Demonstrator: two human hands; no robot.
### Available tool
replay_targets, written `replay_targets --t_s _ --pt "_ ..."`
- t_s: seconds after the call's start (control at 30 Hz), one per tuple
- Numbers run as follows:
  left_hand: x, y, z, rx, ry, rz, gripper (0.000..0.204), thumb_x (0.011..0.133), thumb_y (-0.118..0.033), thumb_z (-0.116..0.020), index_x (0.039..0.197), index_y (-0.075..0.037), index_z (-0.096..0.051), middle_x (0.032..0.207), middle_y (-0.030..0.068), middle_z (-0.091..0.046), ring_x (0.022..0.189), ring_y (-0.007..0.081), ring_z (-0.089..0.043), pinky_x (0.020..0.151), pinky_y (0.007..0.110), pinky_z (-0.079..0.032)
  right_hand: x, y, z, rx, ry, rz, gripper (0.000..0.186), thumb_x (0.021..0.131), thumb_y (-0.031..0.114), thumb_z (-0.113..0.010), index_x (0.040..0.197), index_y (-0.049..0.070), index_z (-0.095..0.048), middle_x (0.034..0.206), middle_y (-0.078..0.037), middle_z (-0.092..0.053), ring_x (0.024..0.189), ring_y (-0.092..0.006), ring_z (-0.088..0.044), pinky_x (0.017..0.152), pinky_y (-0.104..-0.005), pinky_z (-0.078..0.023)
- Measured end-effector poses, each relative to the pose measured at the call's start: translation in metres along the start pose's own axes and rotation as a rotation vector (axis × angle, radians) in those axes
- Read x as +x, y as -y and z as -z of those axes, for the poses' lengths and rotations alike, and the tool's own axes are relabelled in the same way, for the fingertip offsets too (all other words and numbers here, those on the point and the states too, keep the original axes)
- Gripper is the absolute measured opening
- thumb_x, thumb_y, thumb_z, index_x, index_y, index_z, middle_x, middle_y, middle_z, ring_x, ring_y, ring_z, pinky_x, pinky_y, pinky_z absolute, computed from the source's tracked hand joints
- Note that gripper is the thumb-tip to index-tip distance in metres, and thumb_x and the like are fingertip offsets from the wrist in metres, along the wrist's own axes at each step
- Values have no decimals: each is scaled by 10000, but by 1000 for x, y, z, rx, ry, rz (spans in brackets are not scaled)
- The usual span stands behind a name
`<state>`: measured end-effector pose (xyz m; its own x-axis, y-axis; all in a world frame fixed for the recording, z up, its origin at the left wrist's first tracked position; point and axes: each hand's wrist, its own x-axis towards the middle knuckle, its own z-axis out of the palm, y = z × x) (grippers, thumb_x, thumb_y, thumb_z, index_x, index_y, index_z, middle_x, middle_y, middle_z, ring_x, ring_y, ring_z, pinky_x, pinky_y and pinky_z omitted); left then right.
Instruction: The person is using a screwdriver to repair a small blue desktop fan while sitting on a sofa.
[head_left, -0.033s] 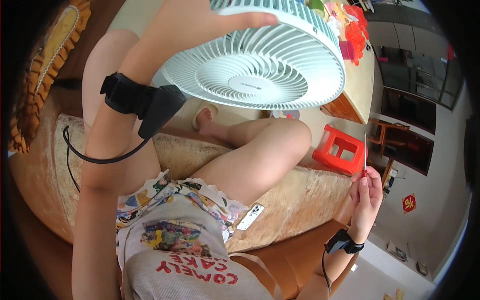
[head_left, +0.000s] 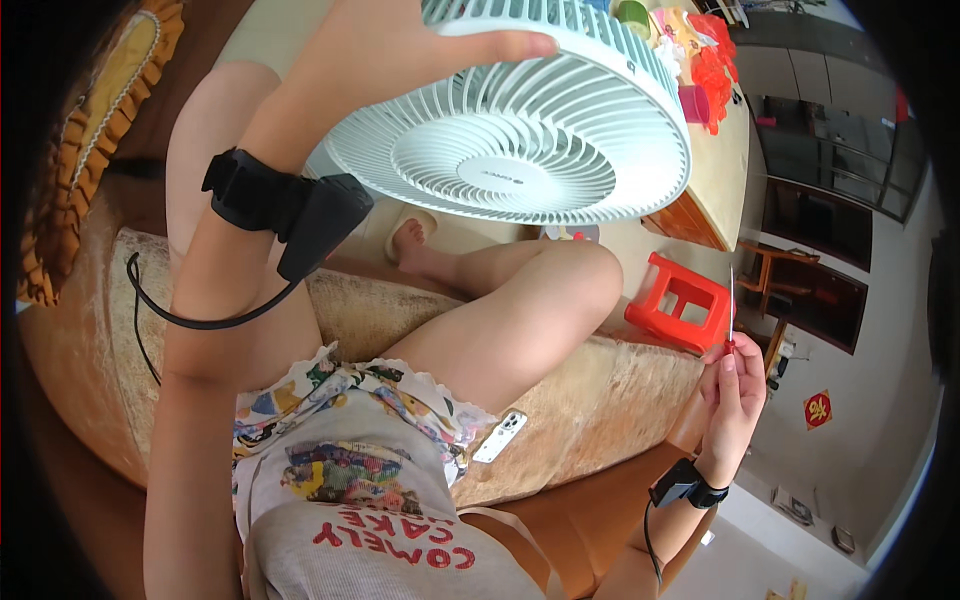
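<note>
Beside a worn tan sofa, a red plastic stool is placed. A round, pale-mint plastic fan with a spiral grille is positioned, tilted, before the body. Its rim is contacted by the left hand, thumb extended; finger closure is hidden and cannot be determined. A thin, red-handled, metal-shafted tool is pinched in the right hand.

Open gap between fan and red-handled tool; bent knee, red stool below.

I see a red stool past the sofa's front edge. A white phone lies on the sofa.
</note>
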<state>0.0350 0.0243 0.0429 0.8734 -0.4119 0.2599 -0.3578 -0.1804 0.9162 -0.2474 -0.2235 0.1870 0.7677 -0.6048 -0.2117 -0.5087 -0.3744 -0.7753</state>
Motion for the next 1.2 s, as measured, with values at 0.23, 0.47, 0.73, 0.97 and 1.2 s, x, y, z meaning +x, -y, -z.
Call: replay_targets --t_s 0.23,0.47,0.73,0.97,1.2 --pt "0 -1 6 -80 54 -28 424 680 -347 -760 869 16 -652 747 155 -652 668 189 -639 622 264 -480 23 13 -24 -27 40 71 209 915 63 -471 1119 22 -488 854 -46 -579 509 -14 -323 456 -151 -253" --pt "-10 7 -1 -88 75 -87 502 648 -381 -776 926 11 -631 803 154 -645 755 218 -638 674 279 -482 52 53 -63 -269 60 273 233 916 68 -494 1137 13 -540 933 -34 -599 636 -24 -472 554 -149 -372" --pt "-33 23 -16 39 -78 -309 712 597 -424 -797 1090 22 -540 971 177 -604 869 288 -607 760 319 -483 46 86 -88 -911 36 653 195 800 -45 -595 981 13 -638 876 -96 -623 750 -133 -592 656 -219 -464" --pt "-36 30 -33 16 -120 -312 733 594 -430 -796 1105 16 -517 999 195 -582 908 320 -582 793 353 -471 41 78 -101 -981 -23 723 194 797 -46 -598 977 10 -641 874 -98 -622 754 -171 -600 668 -243 -477" --pt "-41 28 -45 72 -186 -335 762 586 -454 -791 1104 29 -510 1049 211 -551 941 347 -556 816 392 -453 43 85 -104 -1052 -137 735 190 808 -26 -585 978 35 -643 860 -96 -608 739 -205 -593 680 -268 -477"
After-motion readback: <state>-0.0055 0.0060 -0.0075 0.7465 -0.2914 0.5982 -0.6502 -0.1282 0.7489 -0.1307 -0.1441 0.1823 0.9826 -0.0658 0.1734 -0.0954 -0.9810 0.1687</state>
